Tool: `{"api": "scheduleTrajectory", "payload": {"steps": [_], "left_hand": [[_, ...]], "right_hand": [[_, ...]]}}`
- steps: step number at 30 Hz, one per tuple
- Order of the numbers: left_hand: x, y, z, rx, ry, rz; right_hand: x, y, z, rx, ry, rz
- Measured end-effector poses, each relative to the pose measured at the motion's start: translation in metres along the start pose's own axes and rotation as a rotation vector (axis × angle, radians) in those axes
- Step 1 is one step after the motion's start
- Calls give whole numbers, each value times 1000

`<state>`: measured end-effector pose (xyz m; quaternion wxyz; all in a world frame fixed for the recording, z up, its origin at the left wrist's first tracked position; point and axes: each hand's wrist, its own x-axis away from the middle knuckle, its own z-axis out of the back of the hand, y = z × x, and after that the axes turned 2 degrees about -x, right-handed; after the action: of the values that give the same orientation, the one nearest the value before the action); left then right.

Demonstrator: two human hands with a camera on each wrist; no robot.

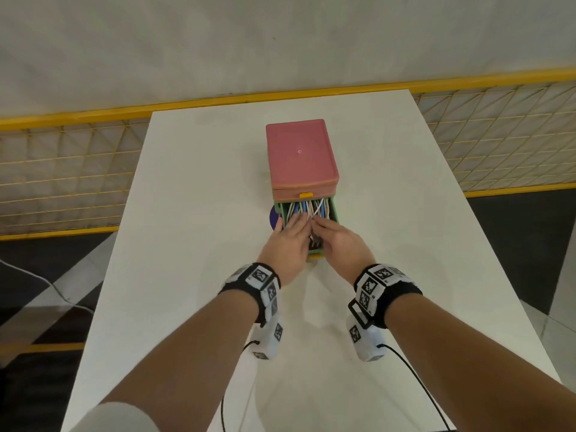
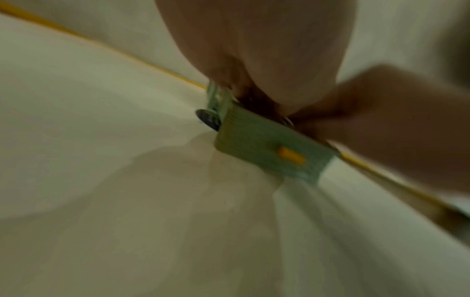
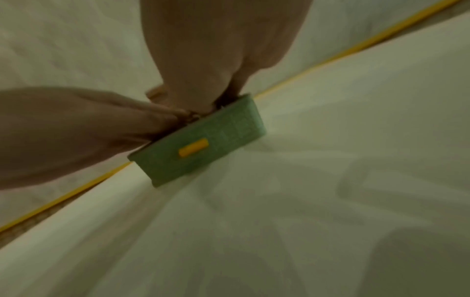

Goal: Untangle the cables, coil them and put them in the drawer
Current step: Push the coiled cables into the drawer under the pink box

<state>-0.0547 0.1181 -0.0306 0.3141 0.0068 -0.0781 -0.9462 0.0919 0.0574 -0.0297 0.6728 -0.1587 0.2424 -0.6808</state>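
Nearest the camera, two bare forearms reach forward over the white desk (image 1: 187, 213), each wrist wrapped in a black band carrying white marker blocks. The left hand (image 1: 285, 241) lies flat over the near left part of the open green drawer (image 1: 333, 210), its grip spread with straight fingers pressing down on the cables (image 1: 307, 210). The right hand (image 1: 341, 243) comes in from the other side, fingers extended toward the middle of the bundle; whether its fingertips pinch a strand I cannot tell, since both wrist views are blurred. Those views show the drawer's green front panel (image 2: 272, 148) with an orange handle (image 3: 193, 149). The white and blue cables sit inside the drawer, running front to back. Behind, the pink-topped cabinet (image 1: 300, 152) stands mid-desk, a dark round object (image 1: 275, 217) just left of its base.
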Motion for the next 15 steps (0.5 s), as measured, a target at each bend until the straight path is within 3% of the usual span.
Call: {"api": "scheduleTrajectory", "payload": {"steps": [3,7,9,11,15], "left_hand": [[3,-8,3,283,42,74],[7,2,-5,-41,17,155],[11,9,-7,-115,-83,192],[12,10,-10,-168,-76,198],[11,15,-12,-159,-53,238]], "right_hand": [[6,3,-4,4,-42,-24],[12,9,-7,-29,-74,59],[15,12,-2,-84,-77,53],[15,10,4,-132,-95,42],[10,13,1,95,-231,208]]}}
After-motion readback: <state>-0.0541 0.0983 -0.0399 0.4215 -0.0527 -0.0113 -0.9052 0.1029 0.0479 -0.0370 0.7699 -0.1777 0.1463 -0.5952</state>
